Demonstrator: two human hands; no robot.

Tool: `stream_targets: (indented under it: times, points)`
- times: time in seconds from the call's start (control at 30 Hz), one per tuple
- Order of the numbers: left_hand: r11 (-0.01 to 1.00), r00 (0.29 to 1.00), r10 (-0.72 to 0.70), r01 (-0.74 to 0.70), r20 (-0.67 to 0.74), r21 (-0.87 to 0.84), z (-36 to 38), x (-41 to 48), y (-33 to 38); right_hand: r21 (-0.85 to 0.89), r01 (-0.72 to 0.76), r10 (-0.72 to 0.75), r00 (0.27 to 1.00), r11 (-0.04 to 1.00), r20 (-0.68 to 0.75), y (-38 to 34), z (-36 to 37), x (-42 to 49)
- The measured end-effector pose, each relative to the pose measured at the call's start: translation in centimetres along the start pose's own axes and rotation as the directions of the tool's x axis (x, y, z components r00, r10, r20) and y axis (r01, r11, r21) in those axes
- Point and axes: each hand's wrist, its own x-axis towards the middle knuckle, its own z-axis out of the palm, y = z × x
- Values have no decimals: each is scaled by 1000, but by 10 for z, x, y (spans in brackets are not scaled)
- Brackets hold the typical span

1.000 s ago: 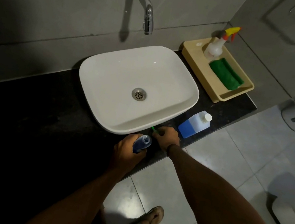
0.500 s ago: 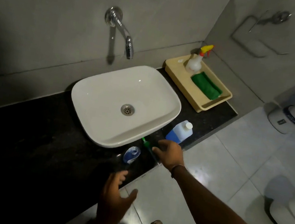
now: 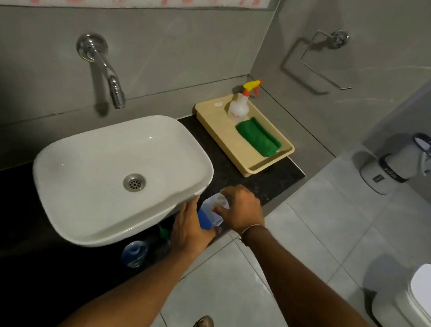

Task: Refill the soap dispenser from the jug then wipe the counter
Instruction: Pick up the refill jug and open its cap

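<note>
Jug sits at the front edge of the black counter, just right of the white basin. Translucent body, blue liquid in the lower part. Both hands are on it. Left hand wraps the lower body from the basin side, fingers curled around it, thumb toward the counter edge. Right hand comes over the top, fingers bunched down around the cap area; cap itself is hidden under the hand, so can't tell if it's on or off. Thin bracelet on the right wrist.

Soap dispenser: blue bottle on the counter front, left of the jug, partly tucked under the basin's overhang, apart from both hands. Green pump part lies between dispenser and left hand, mostly hidden in shadow.

Further back on the counter's right end: beige tray holding a folded green cloth and a clear spray bottle with yellow trigger, standing upright at the tray's far corner. Wall tap hangs over the basin's back rim. Towel ring is on the side wall.
</note>
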Motion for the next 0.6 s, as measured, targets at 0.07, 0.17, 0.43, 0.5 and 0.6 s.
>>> stream_targets:
  times: [0.07, 0.17, 0.43, 0.5, 0.6]
  points:
    - [1000, 999, -24, 23, 33, 14, 13, 14, 4, -49, 11, -9, 999, 999, 48, 8, 0, 12]
    - [994, 997, -44, 38, 59, 103, 28, 31, 6, -109, 33, -19, 992, 994, 125, 18, 0, 29]
    - [984, 990, 56, -33, -127, 178, 42, 44, 6, -188, 311, -248, 922, 932, 296, 22, -34, 49]
    - [992, 988, 44, -26, -148, 121, 34, 38, 14, -161, 484, -404, 839, 860, 364, 18, -55, 49]
    - [993, 993, 10, 4, -116, 114, 14, 30, 29, -98, 601, -511, 744, 793, 430, 8, -86, 44]
